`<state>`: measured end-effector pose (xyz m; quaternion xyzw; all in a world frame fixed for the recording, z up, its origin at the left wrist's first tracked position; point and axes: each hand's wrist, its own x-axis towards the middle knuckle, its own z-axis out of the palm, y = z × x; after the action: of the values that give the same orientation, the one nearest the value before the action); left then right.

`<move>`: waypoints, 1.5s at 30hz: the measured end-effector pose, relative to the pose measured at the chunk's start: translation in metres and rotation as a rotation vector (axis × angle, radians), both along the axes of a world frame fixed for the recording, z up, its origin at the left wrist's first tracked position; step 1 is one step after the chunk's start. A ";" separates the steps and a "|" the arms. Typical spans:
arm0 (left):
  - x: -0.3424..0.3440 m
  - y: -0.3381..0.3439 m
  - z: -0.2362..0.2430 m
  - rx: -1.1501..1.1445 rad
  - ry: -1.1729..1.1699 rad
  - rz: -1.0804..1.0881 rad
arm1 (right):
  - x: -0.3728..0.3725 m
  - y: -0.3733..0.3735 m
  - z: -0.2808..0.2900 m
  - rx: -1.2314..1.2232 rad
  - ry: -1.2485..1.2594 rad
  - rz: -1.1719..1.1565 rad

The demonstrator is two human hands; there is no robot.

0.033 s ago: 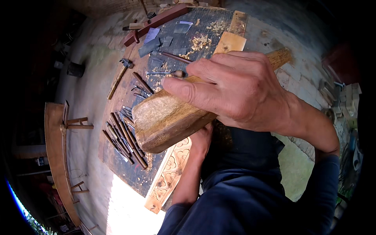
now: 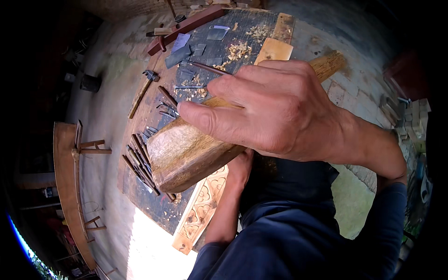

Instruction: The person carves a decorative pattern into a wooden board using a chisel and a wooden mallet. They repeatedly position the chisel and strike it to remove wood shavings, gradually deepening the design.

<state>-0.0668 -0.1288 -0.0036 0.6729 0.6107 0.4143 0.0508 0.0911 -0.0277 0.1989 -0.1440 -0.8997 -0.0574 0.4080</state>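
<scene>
My right hand [image 2: 275, 109] is wrapped round a wooden mallet [image 2: 191, 149], its thumb along the thick block. The mallet is raised close to the camera, slanting down to the left over the bench. Below and partly behind it, my left hand [image 2: 241, 169] rests by the far end of a carved wooden board [image 2: 200, 212]. The mallet covers the left fingers, so whatever they hold is hidden. A raised pattern of curved, leaf-like shapes runs along the board. Several carving chisels [image 2: 136, 164] lie in a bunch on the bench, left of the mallet.
Wood shavings [image 2: 239, 50] and dark sandpaper pieces [image 2: 178, 57] litter the dark workbench [image 2: 163, 217]. A hammer [image 2: 141, 95] lies at its left edge, a long reddish wooden plane [image 2: 193, 25] at the far end. A plain board [image 2: 273, 50] sits beyond my right hand. A wooden bench [image 2: 70, 186] stands left.
My right hand and the mallet have shifted a little left, with the mallet's block lower over the chisels. My left hand and the carved board look unmoved.
</scene>
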 end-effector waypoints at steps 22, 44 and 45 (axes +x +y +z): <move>0.009 -0.004 -0.003 0.067 -0.068 -0.086 | -0.023 -0.019 0.021 0.167 0.072 0.127; 0.005 0.004 -0.022 0.099 -0.661 -0.003 | 0.008 0.005 -0.005 -0.442 0.051 -0.124; 0.010 0.003 -0.011 0.107 -0.774 -0.045 | 0.014 0.003 -0.012 -0.593 0.116 -0.124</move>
<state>-0.0569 -0.1254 -0.0142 0.4819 0.5091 0.6674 0.2513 0.1054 -0.0249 0.1866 -0.3143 -0.8418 0.1915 0.3947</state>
